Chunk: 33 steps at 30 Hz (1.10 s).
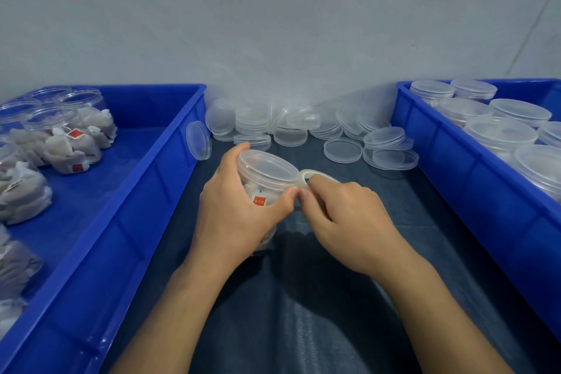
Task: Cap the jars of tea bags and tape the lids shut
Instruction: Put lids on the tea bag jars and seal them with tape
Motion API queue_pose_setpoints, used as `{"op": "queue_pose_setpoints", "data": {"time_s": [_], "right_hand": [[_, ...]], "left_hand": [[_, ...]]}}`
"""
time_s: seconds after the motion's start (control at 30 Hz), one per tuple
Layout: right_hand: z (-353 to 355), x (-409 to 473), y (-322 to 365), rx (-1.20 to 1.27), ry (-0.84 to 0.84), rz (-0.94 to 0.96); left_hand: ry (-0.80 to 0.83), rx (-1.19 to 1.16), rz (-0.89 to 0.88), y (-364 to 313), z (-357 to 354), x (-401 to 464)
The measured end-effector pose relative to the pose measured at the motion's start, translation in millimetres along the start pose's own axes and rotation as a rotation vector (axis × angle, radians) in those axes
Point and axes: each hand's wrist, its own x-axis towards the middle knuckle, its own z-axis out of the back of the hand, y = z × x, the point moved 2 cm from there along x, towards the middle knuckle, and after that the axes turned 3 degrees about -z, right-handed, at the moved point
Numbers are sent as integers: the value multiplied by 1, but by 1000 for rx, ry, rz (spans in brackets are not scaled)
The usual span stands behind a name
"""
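The left hand (239, 215) covers most of the jar's (267, 179) wall, so only a few tea bags and one red tag show through. The jar's base is hidden behind that hand. The tape roll (306, 179) is largely covered by the right hand (343, 215); whether any tape touches the lid cannot be told. The left bin (170, 167) is cut off by the left and bottom edges, and its nearest jars blur together. The right bin (455, 149) runs off the right edge. The print on the tags is too small to read.
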Motion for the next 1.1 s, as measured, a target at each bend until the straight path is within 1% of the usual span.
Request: {"op": "queue_pose_setpoints", "data": {"time_s": [0.13,0.33,0.43,0.53,0.6,0.67,0.73,0.77,0.8,0.83,0.87,0.9,0.93,0.97,1.03,1.1], "right_hand": [[2,-2,1,-21,-83,11],[6,-3,3,-35,-131,-30],[11,-4,7,-20,-138,-25],[16,-5,9,68,-115,-9],[19,-5,9,147,-108,-3],[20,-5,7,250,-99,-3],[22,-6,7,399,-70,-19],[24,-5,7,525,-67,-37],[26,-4,5,703,-90,-76],[29,-1,2,934,-130,-129],[33,1,-3,1136,-169,-174],[35,2,-8,1242,-217,-188],[35,2,-13,1224,-262,-181],[34,1,-17,1135,-282,-159],[22,-3,-21,810,-213,-139],[4,-2,-26,385,-95,-131]], "left_hand": [[-7,4,0,-2,-1,-3],[8,-3,1,-6,0,-4],[53,-79,38,-3,3,-1],[124,-166,87,6,9,2],[157,-263,112,10,11,4],[175,-409,160,13,9,5],[233,-573,233,13,5,4],[285,-701,284,13,5,3],[357,-860,365,12,5,2],[448,-1034,437,12,6,0],[514,-1194,449,11,7,-1],[542,-1290,430,11,9,-2],[549,-1309,421,10,8,-3],[549,-1268,420,9,4,-3],[512,-1097,466,5,-7,-4],[450,-962,484,6,-17,-5]]}}
